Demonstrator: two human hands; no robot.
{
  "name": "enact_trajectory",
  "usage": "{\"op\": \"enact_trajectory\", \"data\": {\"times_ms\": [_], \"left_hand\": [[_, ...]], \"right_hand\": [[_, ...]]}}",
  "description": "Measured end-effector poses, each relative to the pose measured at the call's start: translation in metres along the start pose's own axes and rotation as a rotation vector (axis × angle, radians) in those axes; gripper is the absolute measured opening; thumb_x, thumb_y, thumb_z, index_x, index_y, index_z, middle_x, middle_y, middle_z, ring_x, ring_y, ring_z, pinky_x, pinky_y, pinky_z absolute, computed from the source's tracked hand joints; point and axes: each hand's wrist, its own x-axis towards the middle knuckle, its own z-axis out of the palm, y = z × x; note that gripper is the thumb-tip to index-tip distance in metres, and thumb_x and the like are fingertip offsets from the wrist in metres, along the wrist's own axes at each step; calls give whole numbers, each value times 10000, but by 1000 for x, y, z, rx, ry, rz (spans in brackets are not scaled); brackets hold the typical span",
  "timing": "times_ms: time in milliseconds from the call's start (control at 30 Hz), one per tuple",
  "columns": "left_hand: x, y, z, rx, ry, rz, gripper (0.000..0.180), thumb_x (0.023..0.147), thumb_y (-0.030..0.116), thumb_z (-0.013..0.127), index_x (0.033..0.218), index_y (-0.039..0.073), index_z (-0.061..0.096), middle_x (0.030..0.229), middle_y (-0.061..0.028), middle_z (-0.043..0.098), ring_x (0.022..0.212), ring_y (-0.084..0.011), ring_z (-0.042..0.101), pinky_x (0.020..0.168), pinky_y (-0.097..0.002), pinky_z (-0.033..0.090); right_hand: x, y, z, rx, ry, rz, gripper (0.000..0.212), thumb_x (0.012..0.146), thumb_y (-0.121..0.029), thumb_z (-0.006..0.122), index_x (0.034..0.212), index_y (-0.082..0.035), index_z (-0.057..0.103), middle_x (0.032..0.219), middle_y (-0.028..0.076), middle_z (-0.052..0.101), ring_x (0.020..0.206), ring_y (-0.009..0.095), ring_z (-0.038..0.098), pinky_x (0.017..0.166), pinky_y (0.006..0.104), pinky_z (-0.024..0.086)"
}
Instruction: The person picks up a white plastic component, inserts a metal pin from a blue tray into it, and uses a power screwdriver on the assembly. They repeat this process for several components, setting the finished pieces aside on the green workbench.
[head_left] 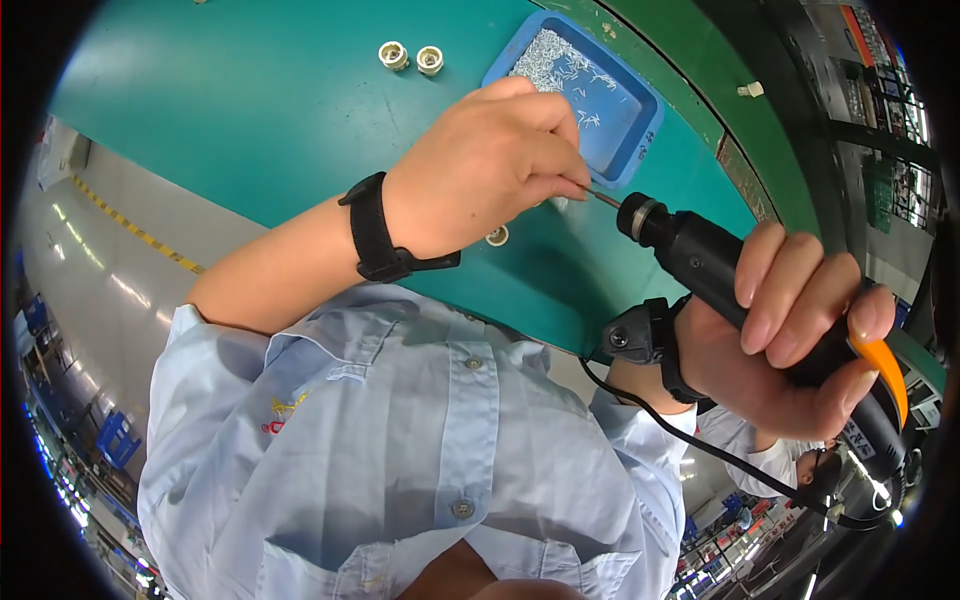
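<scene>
My right hand is wrapped round a black electric screwdriver with an orange lever, its thin bit pointing left. At the bit's tip, my left hand pinches thumb and fingers together; what lies between them is too small to make out. Just beyond the left hand is a blue tray with a heap of small silvery screws. A small round cream-coloured fitting shows partly below the left wrist. Another whitish piece is mostly hidden under the fingers.
Two round cream fittings stand at the far side of the green tabletop. A small pale piece lies on the green ledge at right. The screwdriver's black cable loops past my right forearm. Another person is at lower right.
</scene>
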Motion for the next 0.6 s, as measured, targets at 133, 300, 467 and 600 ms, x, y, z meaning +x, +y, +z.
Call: {"op": "enact_trajectory", "data": {"times_ms": [133, 300, 467, 600], "left_hand": [[-4, -3, -3, -123, -32, -52, 106, 711, 77, 775, 788, 113, 712, 811, 18, 592, 820, -166, 532, 742, -296, 426], [-8, -16, 0, -220, -89, -61, 144, 696, 62, 785, 816, 94, 714, 839, 22, 600, 848, -153, 540, 776, -282, 427], [0, -22, -11, -255, -194, -62, 375, 725, 69, 743, 1092, 79, 670, 1061, -69, 600, 929, -221, 578, 814, -330, 500], [2, -38, -12, -259, -415, -39, 316, 760, 31, 694, 1073, 68, 677, 1077, -66, 623, 861, -227, 597, 768, -324, 505]], "right_hand": [[-3, 2, 1, 21, -12, 6, 314, 896, -344, 519, 1044, -71, 568, 661, -8, 498, 547, 100, 471, 541, 244, 331], [0, 5, 7, 23, -46, 41, 308, 902, -335, 513, 1047, -69, 566, 655, -8, 493, 542, 100, 464, 533, 246, 327], [-2, 13, -4, -38, -29, 21, 330, 926, -314, 436, 1075, -52, 569, 629, -10, 469, 510, 97, 417, 529, 261, 324], [-6, 26, -9, -52, 7, 18, 309, 929, -295, 429, 1071, -57, 567, 620, -1, 450, 503, 111, 412, 525, 282, 325]]}}
